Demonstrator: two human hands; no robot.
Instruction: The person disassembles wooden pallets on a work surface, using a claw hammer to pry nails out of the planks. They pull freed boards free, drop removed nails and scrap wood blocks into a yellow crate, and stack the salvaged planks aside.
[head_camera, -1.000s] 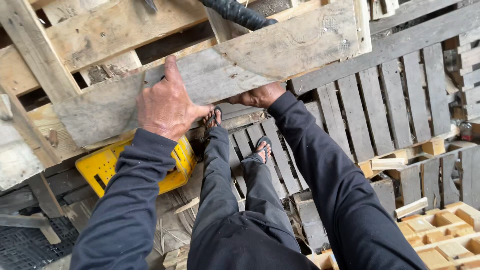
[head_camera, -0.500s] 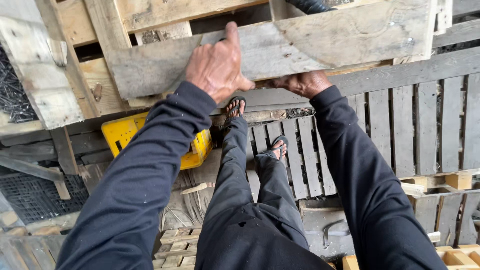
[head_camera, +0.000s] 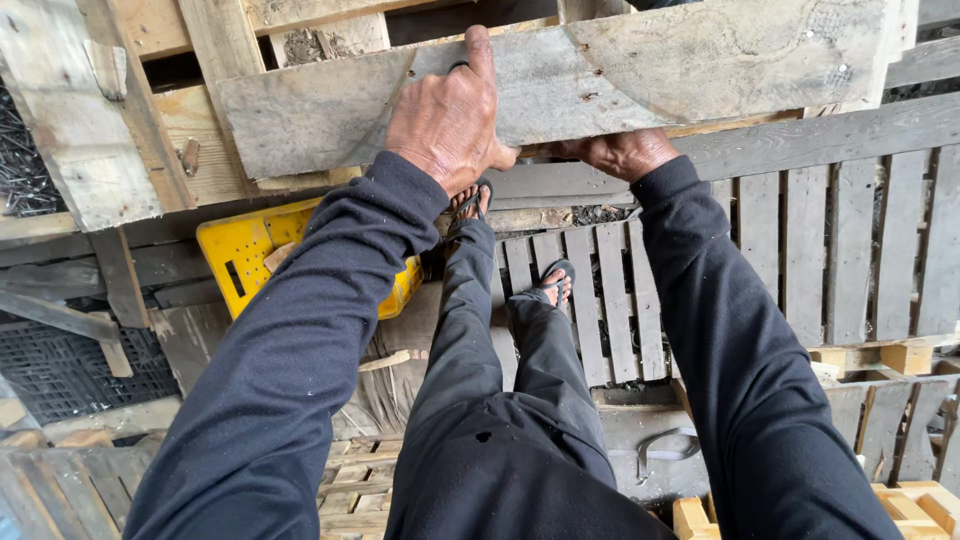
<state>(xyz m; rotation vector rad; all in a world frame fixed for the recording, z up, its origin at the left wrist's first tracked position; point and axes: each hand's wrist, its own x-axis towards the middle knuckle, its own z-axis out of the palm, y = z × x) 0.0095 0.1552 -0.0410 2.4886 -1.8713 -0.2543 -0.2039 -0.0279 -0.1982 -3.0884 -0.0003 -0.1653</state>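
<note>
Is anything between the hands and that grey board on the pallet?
Nothing visible. The left hand lies flat on the face of the grey board, fingers over its top edge. The right hand grips its lower edge from underneath. Both touch it directly.

Both hands are on the grey weathered board (head_camera: 640, 75) that fronts a raised wooden pallet (head_camera: 200, 120): the left hand (head_camera: 447, 120) lies flat over the board's face with a finger hooked over its top edge, and the right hand (head_camera: 622, 152) grips it from beneath at the lower edge, just right of the left. Below the board, two feet in dark sandals (head_camera: 553, 285) stand on a slatted grey pallet (head_camera: 800, 250), dark trousers and sleeves running up toward the camera. Down and left of the board sits a yellow plastic crate (head_camera: 245, 260), with a black plastic grid (head_camera: 60, 370) lower left of that.
</note>
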